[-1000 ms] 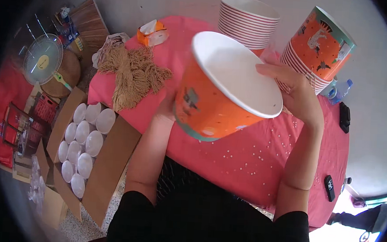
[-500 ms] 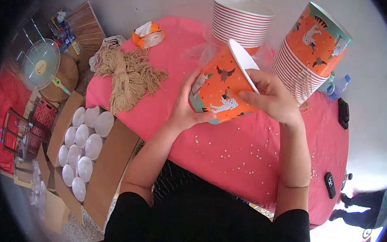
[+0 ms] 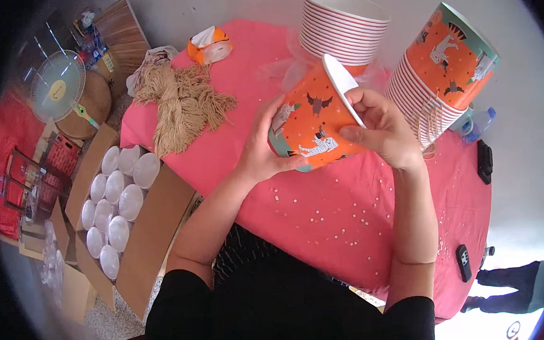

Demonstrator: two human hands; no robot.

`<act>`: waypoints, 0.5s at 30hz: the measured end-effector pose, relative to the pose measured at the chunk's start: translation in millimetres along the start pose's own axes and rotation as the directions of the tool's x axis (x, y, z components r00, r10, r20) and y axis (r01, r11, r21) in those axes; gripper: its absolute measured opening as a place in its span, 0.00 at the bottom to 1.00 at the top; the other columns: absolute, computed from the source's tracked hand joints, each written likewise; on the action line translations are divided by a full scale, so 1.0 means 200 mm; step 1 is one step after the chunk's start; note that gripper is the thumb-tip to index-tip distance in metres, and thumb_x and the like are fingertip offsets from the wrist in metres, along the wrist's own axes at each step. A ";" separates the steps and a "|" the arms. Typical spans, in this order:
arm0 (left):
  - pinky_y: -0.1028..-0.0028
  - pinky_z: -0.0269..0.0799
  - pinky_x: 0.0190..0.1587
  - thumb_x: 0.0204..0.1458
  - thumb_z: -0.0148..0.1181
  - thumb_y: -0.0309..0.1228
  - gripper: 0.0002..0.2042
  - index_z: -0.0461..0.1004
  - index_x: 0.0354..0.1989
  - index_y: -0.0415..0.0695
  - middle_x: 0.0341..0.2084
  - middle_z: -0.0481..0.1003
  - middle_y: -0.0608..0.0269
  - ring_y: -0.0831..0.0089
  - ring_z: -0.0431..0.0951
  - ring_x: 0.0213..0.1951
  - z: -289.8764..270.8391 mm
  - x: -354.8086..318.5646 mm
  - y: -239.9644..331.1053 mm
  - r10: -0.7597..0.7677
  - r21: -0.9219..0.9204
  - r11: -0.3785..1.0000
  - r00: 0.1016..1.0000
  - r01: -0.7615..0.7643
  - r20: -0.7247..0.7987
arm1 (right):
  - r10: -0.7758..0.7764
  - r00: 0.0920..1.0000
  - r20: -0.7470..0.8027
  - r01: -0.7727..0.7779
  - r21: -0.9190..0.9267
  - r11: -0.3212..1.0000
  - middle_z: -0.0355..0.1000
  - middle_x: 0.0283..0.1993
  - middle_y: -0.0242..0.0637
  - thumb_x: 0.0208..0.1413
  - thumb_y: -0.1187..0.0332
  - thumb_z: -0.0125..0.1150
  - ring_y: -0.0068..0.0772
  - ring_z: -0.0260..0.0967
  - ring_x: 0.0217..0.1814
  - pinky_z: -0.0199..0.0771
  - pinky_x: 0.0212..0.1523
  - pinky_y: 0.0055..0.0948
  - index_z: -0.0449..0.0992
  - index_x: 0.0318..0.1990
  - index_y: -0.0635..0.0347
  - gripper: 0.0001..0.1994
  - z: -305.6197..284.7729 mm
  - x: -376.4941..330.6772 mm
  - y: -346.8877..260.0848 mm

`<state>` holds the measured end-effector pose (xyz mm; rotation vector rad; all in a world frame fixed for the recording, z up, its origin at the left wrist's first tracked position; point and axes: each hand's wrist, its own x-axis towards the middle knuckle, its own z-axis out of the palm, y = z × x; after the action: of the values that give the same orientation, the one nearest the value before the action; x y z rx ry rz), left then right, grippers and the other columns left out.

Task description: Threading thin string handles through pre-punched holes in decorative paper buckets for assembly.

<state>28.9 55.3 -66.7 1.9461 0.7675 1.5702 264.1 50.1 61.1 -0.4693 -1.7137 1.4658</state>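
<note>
Between my hands, above the pink-covered table (image 3: 357,206), is an orange and green paper bucket (image 3: 315,120) printed with bats and mummies, tilted with its white rim to the upper right. My left hand (image 3: 266,141) cups its base end. At the rim, my right hand (image 3: 383,127) grips the wall, thumb outside and fingers reaching over the edge. Behind it stands a stack of nested white-rimmed buckets (image 3: 343,31). A second stack (image 3: 423,98) is to the right, with an orange bucket (image 3: 450,56) upside down on top and beige strings hanging at its side.
A bundle of beige cord (image 3: 179,105) and an orange-white wrapper (image 3: 210,44) lie on the left of the table. Small pale dots are scattered near me. A remote (image 3: 464,263) and black case (image 3: 484,162) lie at right. A carton of clear plastic cups (image 3: 120,201) stands lower left.
The bucket stays in both hands at nearly the same tilt. My right hand's fingers have shifted slightly at the rim. At far right, a person's legs have moved.
</note>
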 end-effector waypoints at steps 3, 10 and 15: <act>0.60 0.58 0.64 0.34 0.78 0.46 0.53 0.51 0.67 0.38 0.61 0.57 0.49 0.57 0.60 0.64 0.01 0.00 0.00 0.025 -0.068 0.997 0.999 -0.028 -0.037 | 0.039 0.999 0.026 -0.038 -0.044 0.998 0.73 0.43 0.30 0.51 0.82 0.63 0.18 0.69 0.45 0.71 0.47 0.21 0.71 0.46 0.66 0.14 0.01 0.00 -0.02; 0.58 0.62 0.62 0.32 0.79 0.46 0.54 0.52 0.67 0.40 0.61 0.58 0.46 0.53 0.60 0.63 0.02 0.01 0.06 0.154 0.265 0.956 0.985 -0.128 -0.077 | 0.033 0.990 -0.138 -0.067 -0.251 0.966 0.72 0.33 0.27 0.58 0.71 0.62 0.14 0.66 0.38 0.69 0.38 0.20 0.74 0.38 0.67 0.07 0.04 -0.01 -0.03; 0.56 0.63 0.61 0.31 0.79 0.47 0.55 0.52 0.67 0.42 0.62 0.57 0.44 0.50 0.60 0.63 0.03 0.01 0.08 0.241 0.458 0.871 0.967 -0.176 -0.087 | -0.039 0.967 -0.252 -0.061 -0.375 0.925 0.71 0.28 0.27 0.60 0.69 0.59 0.13 0.64 0.34 0.67 0.35 0.20 0.74 0.34 0.68 0.09 0.09 0.00 0.01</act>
<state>36.4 44.3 -54.9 2.3277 1.0887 1.7962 249.2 38.5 59.9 -0.8386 -1.7854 1.0223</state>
